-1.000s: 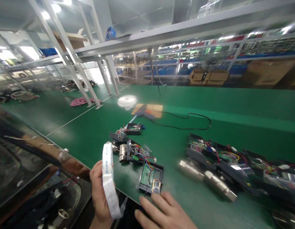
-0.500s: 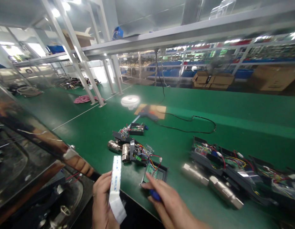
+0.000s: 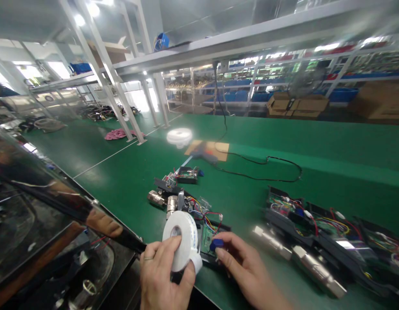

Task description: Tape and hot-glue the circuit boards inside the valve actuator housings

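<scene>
Left hand grips tape roll | near-upright, flat face camera-ward | right hand pinches blue part

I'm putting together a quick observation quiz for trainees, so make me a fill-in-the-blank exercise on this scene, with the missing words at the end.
1. The left hand holds a white roll of ____.
2. Between the thumb and fingers of the right hand is a small part coloured ____.
3. The tabletop is coloured ____.
4. The crumpled cloth lying on the tabletop is coloured ____.

Missing words: tape; blue; green; pink.
</scene>
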A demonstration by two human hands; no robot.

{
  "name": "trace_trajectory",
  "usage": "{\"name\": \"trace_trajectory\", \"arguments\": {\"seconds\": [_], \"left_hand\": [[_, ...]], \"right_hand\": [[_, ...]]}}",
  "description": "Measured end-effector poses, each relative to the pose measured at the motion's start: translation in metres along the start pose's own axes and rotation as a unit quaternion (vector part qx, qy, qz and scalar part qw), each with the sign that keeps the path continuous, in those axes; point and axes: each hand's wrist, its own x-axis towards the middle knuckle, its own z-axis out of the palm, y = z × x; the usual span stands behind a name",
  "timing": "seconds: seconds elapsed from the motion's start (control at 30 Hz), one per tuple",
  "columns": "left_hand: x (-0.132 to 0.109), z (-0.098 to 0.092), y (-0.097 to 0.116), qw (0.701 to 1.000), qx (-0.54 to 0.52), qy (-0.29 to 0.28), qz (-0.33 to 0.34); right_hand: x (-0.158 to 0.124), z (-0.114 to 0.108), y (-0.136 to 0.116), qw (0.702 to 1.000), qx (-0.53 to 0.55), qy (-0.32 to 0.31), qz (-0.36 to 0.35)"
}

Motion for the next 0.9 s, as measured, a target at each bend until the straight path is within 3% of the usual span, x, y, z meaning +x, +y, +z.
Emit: {"name": "trace_trajectory", "arguments": {"seconds": [0.13,0.23,0.33,0.47,0.7,0.9], "left_hand": [[0.003,0.003,0.006,1.0,-0.009,-0.006,-0.015],[0.005,0.001,0.008,1.0,0.004,-0.015,0.004],[0.004,0.0,0.008,0.999,0.009,-0.029,0.013],[-0.002,0.002,0.01,0.997,-0.004,-0.063,-0.039],[-0.007,0.01,0.03,0.962,-0.12,-0.113,-0.219],[-0.014,0.016,0.039,0.933,-0.181,-0.105,-0.293]], "right_hand": [[-0.001,0.005,-0.003,0.997,-0.051,-0.003,-0.052],[-0.001,0.008,-0.004,0.988,-0.106,0.02,-0.114],[-0.003,0.011,-0.006,0.983,-0.122,0.022,-0.133],[-0.007,0.011,-0.008,0.988,-0.104,-0.019,-0.108],[-0.009,0.009,-0.012,0.989,-0.1,-0.076,-0.082],[-0.007,0.011,-0.011,0.988,-0.112,-0.08,-0.073]]}}
